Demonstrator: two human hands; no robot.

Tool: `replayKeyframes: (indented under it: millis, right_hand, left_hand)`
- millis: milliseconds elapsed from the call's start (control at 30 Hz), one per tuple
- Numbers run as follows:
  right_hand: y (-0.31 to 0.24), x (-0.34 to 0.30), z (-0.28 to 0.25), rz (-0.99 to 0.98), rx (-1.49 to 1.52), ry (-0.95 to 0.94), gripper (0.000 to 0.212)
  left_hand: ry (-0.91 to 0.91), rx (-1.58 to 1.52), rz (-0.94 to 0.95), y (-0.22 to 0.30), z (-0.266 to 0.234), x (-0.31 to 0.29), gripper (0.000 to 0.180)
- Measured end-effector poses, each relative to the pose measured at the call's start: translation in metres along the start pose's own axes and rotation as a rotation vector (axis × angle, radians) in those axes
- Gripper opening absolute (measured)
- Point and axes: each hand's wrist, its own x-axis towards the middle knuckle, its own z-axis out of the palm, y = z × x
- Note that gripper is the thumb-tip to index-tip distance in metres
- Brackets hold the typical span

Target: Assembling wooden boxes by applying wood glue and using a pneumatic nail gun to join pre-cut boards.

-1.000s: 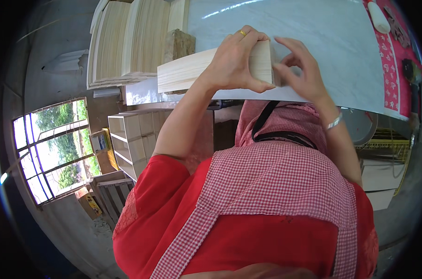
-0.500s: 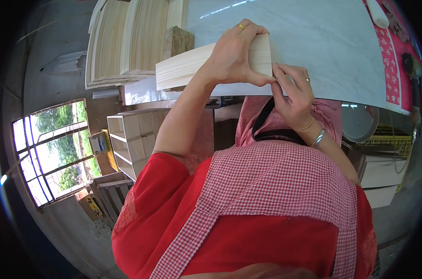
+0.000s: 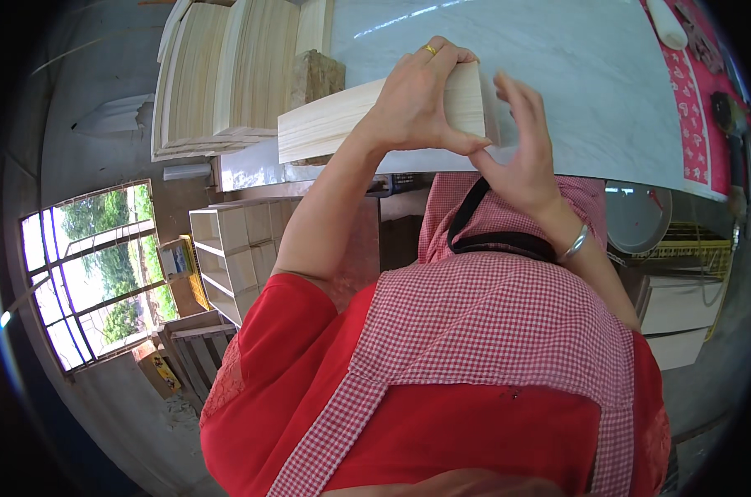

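"Where is the wood block?"
"On the table, top middle. One hand holds it, the other hand is just right."
"And the boards?"
"Stacked at the upper left. The window is far left."

Woodworking workshop: stacked wooden boards, unfinished shelf units.

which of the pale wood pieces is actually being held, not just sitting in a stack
The long pale wooden block lying across the marble tabletop: the left hand clasps it and the right hand is at its end. The wood stacks lie untouched.
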Motion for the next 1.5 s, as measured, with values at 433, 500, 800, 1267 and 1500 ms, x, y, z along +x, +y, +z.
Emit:
replayKeyframes:
  millis: [433, 500, 800, 1267, 1500]
  right_hand:
    - [-0.023, -0.025, -0.036, 0.034, 0.101, -0.318, 0.078]
    - [-0.027, -0.026, -0.051, 0.059, 0.054, -0.354, 0.067]
    - [0.025, 0.012, -0.222, 0.391, -0.728, 0.102, 0.021]
    - [0.102, 0.047, -0.368, 0.526, -1.398, 0.021, 0.060]
    - [0.043, 0.100, -0.341, 0.586, -1.255, -0.253, 0.031]
  left_hand:
    - [-0.007, -0.013, -0.022, 0.003, 0.002, 0.003, 0.081]
    - [0.007, -0.021, -0.004, 0.003, 0.004, 0.003, 0.080]
    - [0.047, -0.049, 0.032, -0.001, 0.003, -0.001, 0.082]
    - [0.006, -0.079, -0.061, 0.010, -0.001, -0.002, 0.083]
    - [0.082, -0.038, 0.039, -0.010, 0.011, -0.011, 0.082]
